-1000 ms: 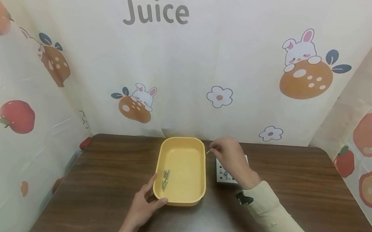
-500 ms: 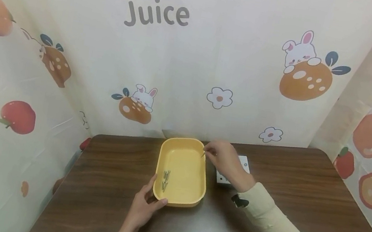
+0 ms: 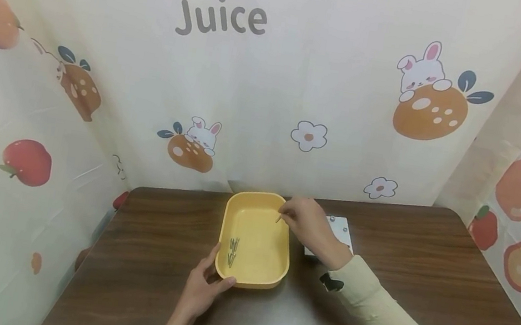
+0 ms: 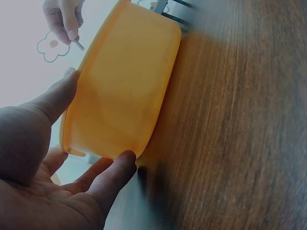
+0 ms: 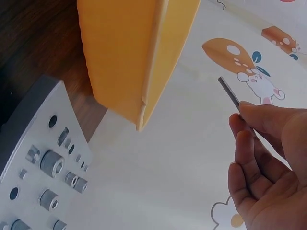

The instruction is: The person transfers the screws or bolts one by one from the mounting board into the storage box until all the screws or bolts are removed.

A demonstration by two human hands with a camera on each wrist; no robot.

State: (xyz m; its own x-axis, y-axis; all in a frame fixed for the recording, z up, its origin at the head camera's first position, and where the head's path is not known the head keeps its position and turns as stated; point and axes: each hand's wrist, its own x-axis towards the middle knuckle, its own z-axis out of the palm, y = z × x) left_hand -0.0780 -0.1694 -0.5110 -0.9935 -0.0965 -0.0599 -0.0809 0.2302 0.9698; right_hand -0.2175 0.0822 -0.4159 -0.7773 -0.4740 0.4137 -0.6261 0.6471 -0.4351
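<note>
A yellow plastic tray (image 3: 255,228) rests on the table, and my left hand (image 3: 202,288) grips its near left corner, thumb at the near rim and fingers along the left side. Several small metal screws (image 3: 232,252) lie inside along the tray's left. Over the tray's far right part, my right hand (image 3: 308,224) pinches one thin threaded screw (image 5: 228,91) between thumb and fingertips. Its threaded end sticks out; the other end is hidden by the fingers. Just right of the tray sits a metal block (image 3: 342,232) with holes and socket-head screws (image 5: 52,163), partly covered by my right hand.
The brown wooden table (image 3: 150,258) runs back to a printed curtain (image 3: 272,85) close behind the tray. More curtain hangs at both sides. My right sleeve (image 3: 398,323) reaches across the table's right half.
My right hand has moved left with the screw, from beside the tray's right rim to over its inside. More of the block's far end shows. The left hand and tray have stayed put.
</note>
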